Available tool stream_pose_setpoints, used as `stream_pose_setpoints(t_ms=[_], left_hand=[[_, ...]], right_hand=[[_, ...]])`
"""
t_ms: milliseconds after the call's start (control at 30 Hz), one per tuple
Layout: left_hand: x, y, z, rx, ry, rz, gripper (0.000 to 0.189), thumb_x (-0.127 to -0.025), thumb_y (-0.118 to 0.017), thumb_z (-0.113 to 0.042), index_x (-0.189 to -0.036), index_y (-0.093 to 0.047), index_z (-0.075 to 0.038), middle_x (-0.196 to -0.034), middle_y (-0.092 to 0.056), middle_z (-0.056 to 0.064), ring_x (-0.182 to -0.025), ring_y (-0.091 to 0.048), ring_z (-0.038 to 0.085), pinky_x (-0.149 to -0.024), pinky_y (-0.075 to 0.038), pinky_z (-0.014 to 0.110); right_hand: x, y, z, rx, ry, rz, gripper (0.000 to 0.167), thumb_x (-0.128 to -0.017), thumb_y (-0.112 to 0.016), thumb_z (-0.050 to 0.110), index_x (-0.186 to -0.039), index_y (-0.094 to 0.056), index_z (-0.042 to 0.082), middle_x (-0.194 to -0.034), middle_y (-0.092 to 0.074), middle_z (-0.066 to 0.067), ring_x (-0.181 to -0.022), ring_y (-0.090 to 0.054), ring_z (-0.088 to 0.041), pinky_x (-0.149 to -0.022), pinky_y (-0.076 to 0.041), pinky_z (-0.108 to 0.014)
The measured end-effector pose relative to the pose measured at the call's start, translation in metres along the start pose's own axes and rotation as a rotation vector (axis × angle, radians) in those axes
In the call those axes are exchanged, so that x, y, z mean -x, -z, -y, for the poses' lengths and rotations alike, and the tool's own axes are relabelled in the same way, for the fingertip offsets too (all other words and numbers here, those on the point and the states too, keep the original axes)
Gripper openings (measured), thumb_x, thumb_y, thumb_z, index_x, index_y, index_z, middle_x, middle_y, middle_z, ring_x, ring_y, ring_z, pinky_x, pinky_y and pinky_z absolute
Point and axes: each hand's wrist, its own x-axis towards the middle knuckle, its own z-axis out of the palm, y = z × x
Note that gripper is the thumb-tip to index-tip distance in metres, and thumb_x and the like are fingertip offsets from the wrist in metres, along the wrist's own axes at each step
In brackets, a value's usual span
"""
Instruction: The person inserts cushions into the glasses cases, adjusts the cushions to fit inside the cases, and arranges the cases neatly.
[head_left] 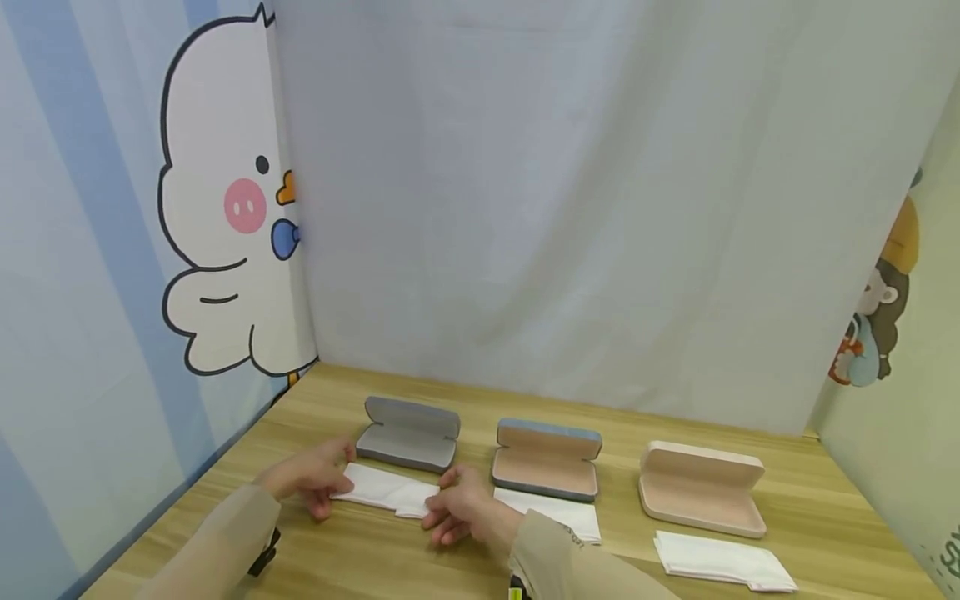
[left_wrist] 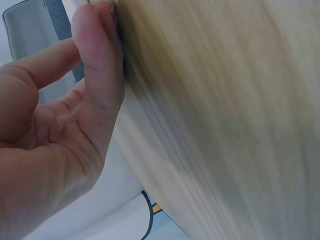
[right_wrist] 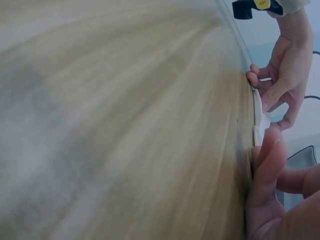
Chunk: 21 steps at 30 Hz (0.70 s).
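Note:
A folded white cloth [head_left: 386, 488] lies flat on the wooden table in front of an open grey glasses case [head_left: 408, 440]. My left hand [head_left: 311, 477] pinches its left end, thumb over the edge. At the opposite end, my right hand [head_left: 468, 508] grips the corner between thumb and fingers. From the right wrist view, the left hand [right_wrist: 285, 75] and the right hand [right_wrist: 280, 195] sit low at the tabletop with the white cloth [right_wrist: 259, 112] between them. Much of the cloth is hidden behind the left fingers in the left wrist view.
Right of the grey case stand an open blue glasses case [head_left: 546, 467] with a pinkish lining and an open cream glasses case [head_left: 701, 492]. Another white cloth [head_left: 555, 510] lies before the blue one, partly behind my right hand. A third cloth [head_left: 720, 560] lies before the cream case.

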Motion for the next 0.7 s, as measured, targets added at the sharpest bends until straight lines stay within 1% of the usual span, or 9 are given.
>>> stream_pose_setpoints(t_ms=[100, 233, 367, 467, 600, 700], left_hand=[[0.0017, -0.0006, -0.0026, 0.013, 0.005, -0.005, 0.038, -0.083, -0.063, 0.002, -0.113, -0.039, -0.003, -0.061, -0.05, 0.009, -0.041, -0.055, 0.014, -0.038, -0.051, 0.023], [0.0034, -0.0014, -0.0029, 0.037, 0.003, -0.012, 0.032, -0.082, -0.063, 0.005, -0.106, -0.042, -0.001, -0.065, -0.05, 0.009, -0.044, -0.057, 0.016, -0.042, -0.054, 0.025], [0.0035, -0.0015, -0.0023, 0.043, -0.001, -0.019, 0.026, -0.082, -0.062, 0.006, -0.099, -0.044, 0.001, -0.063, -0.052, 0.01, -0.044, -0.059, 0.016, -0.044, -0.056, 0.027], [0.0034, -0.0015, -0.0033, 0.042, 0.012, -0.024, 0.02, -0.083, -0.062, 0.007, -0.095, -0.047, 0.002, -0.061, -0.055, 0.01, -0.044, -0.06, 0.015, -0.045, -0.057, 0.027], [0.001, -0.0014, -0.0047, 0.058, 0.02, -0.013, 0.012, -0.08, -0.06, 0.01, -0.085, -0.052, 0.002, -0.06, -0.056, 0.009, -0.045, -0.061, 0.014, -0.046, -0.057, 0.025], [-0.001, -0.0008, -0.0053, 0.077, 0.018, 0.008, 0.015, -0.078, -0.059, 0.011, -0.075, -0.051, -0.001, -0.057, -0.057, 0.008, -0.046, -0.062, 0.013, -0.047, -0.057, 0.025]], right_hand=[[-0.0013, 0.0006, 0.002, 0.03, -0.009, 0.006, 0.025, -0.086, -0.063, -0.004, -0.098, -0.044, 0.004, -0.067, -0.07, -0.017, -0.038, -0.056, -0.012, -0.034, -0.046, -0.019], [-0.0014, 0.0004, 0.0038, 0.066, -0.018, 0.016, 0.023, -0.085, -0.062, -0.006, -0.096, -0.044, 0.003, -0.065, -0.069, -0.016, -0.037, -0.056, -0.013, -0.033, -0.046, -0.02], [-0.001, -0.0016, 0.0051, 0.101, -0.016, 0.017, 0.021, -0.085, -0.061, -0.008, -0.096, -0.046, 0.002, -0.062, -0.068, -0.015, -0.036, -0.055, -0.012, -0.033, -0.046, -0.019], [-0.0011, -0.0032, 0.0054, 0.113, -0.011, 0.014, 0.019, -0.084, -0.06, -0.008, -0.095, -0.048, 0.002, -0.058, -0.066, -0.012, -0.036, -0.055, -0.012, -0.033, -0.046, -0.019], [-0.0017, -0.0021, 0.0054, 0.133, 0.004, 0.011, 0.016, -0.084, -0.06, -0.007, -0.091, -0.049, 0.002, -0.06, -0.068, -0.014, -0.034, -0.052, -0.008, -0.031, -0.043, -0.017], [-0.0032, 0.0007, 0.0046, 0.143, 0.014, 0.02, 0.014, -0.084, -0.061, -0.005, -0.087, -0.051, 0.003, -0.065, -0.071, -0.018, -0.033, -0.049, -0.005, -0.031, -0.04, -0.014]])
